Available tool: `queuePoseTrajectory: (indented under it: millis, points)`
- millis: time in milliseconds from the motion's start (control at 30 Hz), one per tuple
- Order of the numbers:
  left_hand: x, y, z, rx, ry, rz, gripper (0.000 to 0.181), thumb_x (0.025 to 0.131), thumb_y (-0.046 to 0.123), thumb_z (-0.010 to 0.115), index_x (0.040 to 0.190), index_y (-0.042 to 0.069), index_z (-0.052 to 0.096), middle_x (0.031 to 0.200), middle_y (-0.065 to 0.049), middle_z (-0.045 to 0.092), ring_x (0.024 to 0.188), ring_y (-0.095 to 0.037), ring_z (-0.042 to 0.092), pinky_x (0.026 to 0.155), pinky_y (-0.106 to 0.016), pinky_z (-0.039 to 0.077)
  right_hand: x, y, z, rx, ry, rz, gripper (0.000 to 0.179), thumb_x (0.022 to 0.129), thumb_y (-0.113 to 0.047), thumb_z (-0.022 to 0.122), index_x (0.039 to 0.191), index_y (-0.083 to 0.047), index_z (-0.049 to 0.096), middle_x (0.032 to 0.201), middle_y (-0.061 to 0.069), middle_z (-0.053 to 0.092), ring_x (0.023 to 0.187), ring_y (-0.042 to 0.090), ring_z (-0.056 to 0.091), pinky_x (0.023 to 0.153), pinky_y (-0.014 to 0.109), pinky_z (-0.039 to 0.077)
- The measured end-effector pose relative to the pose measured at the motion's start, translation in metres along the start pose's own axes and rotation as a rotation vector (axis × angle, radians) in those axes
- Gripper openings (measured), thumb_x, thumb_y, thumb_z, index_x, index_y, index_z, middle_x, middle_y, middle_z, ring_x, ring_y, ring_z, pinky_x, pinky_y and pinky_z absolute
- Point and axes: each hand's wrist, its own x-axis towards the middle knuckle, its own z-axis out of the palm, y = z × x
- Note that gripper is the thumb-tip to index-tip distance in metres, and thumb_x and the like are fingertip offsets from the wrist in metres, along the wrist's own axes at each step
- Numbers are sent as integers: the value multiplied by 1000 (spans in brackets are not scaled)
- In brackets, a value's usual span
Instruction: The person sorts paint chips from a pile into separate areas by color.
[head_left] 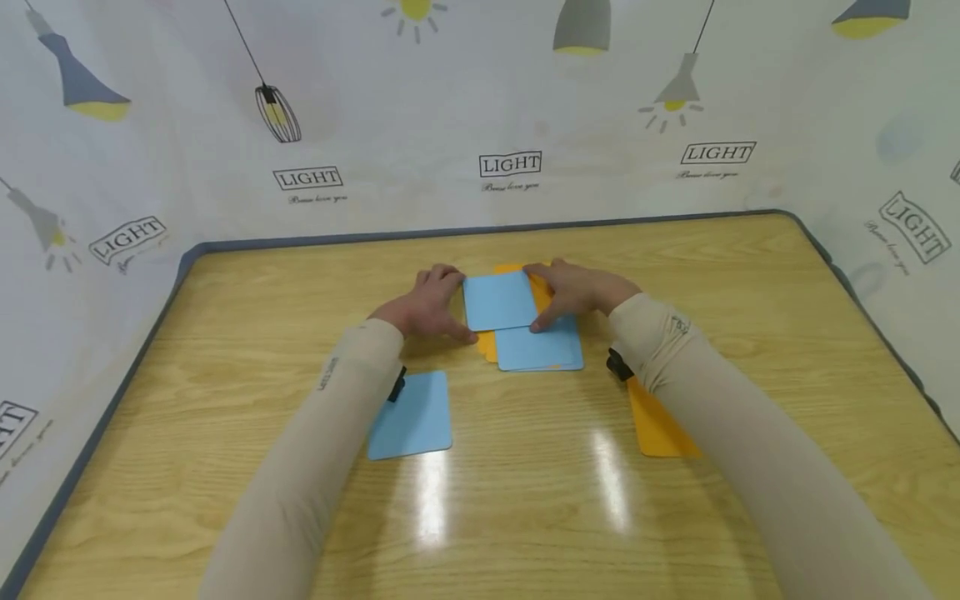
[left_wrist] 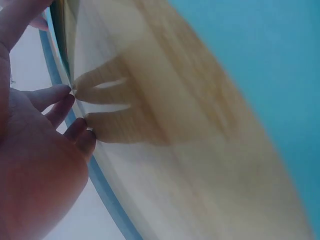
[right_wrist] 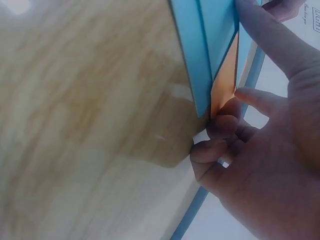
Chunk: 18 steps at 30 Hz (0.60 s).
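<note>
Between both hands lies a light blue card (head_left: 498, 302), overlapping another blue card (head_left: 538, 350) and orange cards (head_left: 487, 346). My left hand (head_left: 429, 307) holds the upper card at its left edge, index finger at the far corner and thumb by the near one. In the left wrist view, its other fingertips (left_wrist: 86, 142) reach down to the tabletop. My right hand (head_left: 581, 290) grips the same card at the right edge, thumb at the near corner, index finger at the far one. Its remaining fingers (right_wrist: 207, 151) curl low beside the orange card (right_wrist: 227, 75).
Another blue card (head_left: 416, 421) lies under the left forearm on the wooden table (head_left: 517, 492). An orange card (head_left: 660, 425) is partly hidden by the right sleeve. Dark edging (head_left: 375, 237) borders the table, with a printed white sheet (head_left: 420, 108) behind.
</note>
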Motion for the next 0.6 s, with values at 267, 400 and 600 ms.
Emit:
queuePoseTrajectory:
  millis: [267, 400, 600]
  points:
    - [3, 1, 1, 28, 22, -12, 106, 77, 53, 79, 155, 8, 22, 158, -8, 13, 141, -29, 11, 112, -49, 24, 1, 1, -2, -30, -12, 7, 102, 81, -40, 81, 157, -13, 18, 138, 24, 40, 119, 34, 43, 106, 52, 32]
    - [4, 2, 0, 25, 36, -13, 106, 77, 53, 78, 155, 9, 22, 158, -8, 13, 141, -30, 12, 112, -49, 24, 1, 0, -3, -32, 0, 5, 100, 80, -39, 81, 156, -16, 20, 130, 22, 44, 112, 34, 46, 102, 51, 36]
    - [7, -1, 1, 29, 38, -22, 108, 75, 53, 80, 155, 9, 22, 158, -10, 12, 141, -31, 11, 112, -51, 22, 4, 2, 1, 2, 16, -10, 96, 79, -38, 83, 151, -17, 25, 141, 25, 39, 123, 34, 42, 106, 52, 31]
